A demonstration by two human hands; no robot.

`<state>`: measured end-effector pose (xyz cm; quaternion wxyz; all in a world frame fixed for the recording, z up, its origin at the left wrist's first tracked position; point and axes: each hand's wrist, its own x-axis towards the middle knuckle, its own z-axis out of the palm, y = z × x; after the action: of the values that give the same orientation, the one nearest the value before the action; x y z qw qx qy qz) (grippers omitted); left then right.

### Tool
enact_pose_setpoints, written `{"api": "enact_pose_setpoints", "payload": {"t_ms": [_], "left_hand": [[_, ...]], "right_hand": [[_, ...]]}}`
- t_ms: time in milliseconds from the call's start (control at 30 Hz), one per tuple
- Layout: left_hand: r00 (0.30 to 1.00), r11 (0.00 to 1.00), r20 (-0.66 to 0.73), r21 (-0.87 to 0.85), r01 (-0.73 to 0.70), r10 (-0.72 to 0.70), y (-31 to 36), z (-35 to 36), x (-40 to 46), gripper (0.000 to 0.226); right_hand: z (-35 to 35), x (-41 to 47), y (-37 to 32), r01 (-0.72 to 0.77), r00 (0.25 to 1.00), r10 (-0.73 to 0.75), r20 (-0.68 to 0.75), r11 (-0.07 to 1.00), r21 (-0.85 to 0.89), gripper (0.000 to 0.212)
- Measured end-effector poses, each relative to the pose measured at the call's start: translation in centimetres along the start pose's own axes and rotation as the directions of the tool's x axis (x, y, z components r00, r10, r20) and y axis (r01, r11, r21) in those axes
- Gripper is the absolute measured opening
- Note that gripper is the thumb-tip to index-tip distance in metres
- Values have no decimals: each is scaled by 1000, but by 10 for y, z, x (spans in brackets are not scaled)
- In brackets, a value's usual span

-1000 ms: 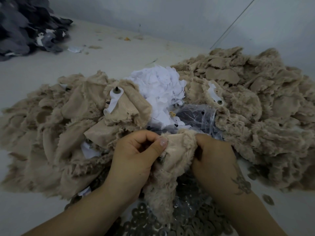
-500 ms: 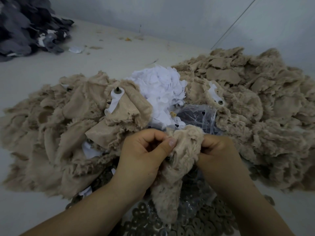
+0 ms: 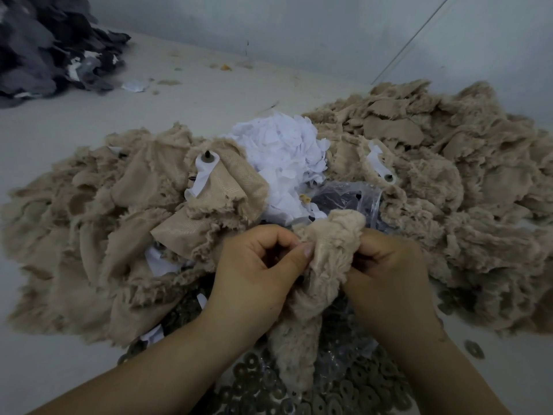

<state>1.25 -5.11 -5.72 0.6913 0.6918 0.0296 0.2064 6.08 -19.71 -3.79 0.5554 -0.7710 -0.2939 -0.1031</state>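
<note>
A beige plush fabric piece (image 3: pixel 326 265) hangs between both hands at the centre of the view. My left hand (image 3: pixel 254 274) pinches its upper left edge with thumb and curled fingers. My right hand (image 3: pixel 386 274) grips its right side, fingers curled into the fabric. Its lower end drapes down over a heap of round dark washers (image 3: pixel 329 390). What lies inside the fabric between my fingers is hidden.
Beige plush pieces lie piled at left (image 3: pixel 89 235) and right (image 3: pixel 463 190). One left piece carries a white patch with a dark stud (image 3: pixel 206 158). White fabric scraps (image 3: pixel 284 157) and a clear plastic bag (image 3: pixel 350 199) sit behind. Dark grey fabric (image 3: pixel 45 46) is heaped far left.
Both hands have shifted slightly up and right with the plush piece. My right hand has turned, its fingers curling further into the fabric, and the piece's top has bunched higher.
</note>
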Motion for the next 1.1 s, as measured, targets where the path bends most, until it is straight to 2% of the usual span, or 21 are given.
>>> {"api": "enact_pose_setpoints", "payload": {"t_ms": [100, 200, 300, 367, 433, 500, 533, 600, 700, 967, 1100], "left_hand": [[1000, 1000, -14, 7, 4, -4, 1, 1, -1, 12], [1000, 999, -20, 32, -5, 6, 3, 1, 0, 13], [999, 998, -25, 68, -19, 21, 2, 1, 2, 17], [999, 992, -4, 113, -47, 48, 1, 1, 1, 22], [997, 986, 29, 149, -72, 69, 1, 2, 0, 22], [997, 990, 41, 129, -65, 60, 1, 2, -1, 20], [999, 995, 41, 96, -35, 32, 1, 2, 0, 19], [998, 999, 44, 13, 51, -51, 1, 2, 1, 16], [993, 991, 40, -69, 116, -114, -1, 2, 2, 16], [999, 998, -9, -53, 43, -43, 1, 3, 1, 17], [997, 993, -26, -92, 68, -71, 2, 5, 0, 17]], "right_hand": [[1, 0, 3, 18, 1000, -18, 8, 1000, -18, 19], [0, 1, 3, -74, 997, 73, 30, 996, 57, 10], [-2, 0, 2, -191, 982, 184, 51, 947, 260, 44], [-1, 0, 0, -231, 973, 225, 54, 932, 278, 56], [1, -1, -1, -254, 967, 252, 37, 939, 233, 49], [2, -2, 3, -324, 945, 322, 56, 901, 288, 24], [2, -2, 4, -369, 927, 366, 75, 865, 340, 19], [1, -3, 7, -410, 907, 410, 90, 820, 399, 21], [4, -3, 7, -401, 906, 419, 56, 812, 424, 19], [9, -6, 8, -404, 894, 447, 20, 787, 466, 18], [9, -6, 7, -413, 891, 453, 17, 797, 441, 15]]}}
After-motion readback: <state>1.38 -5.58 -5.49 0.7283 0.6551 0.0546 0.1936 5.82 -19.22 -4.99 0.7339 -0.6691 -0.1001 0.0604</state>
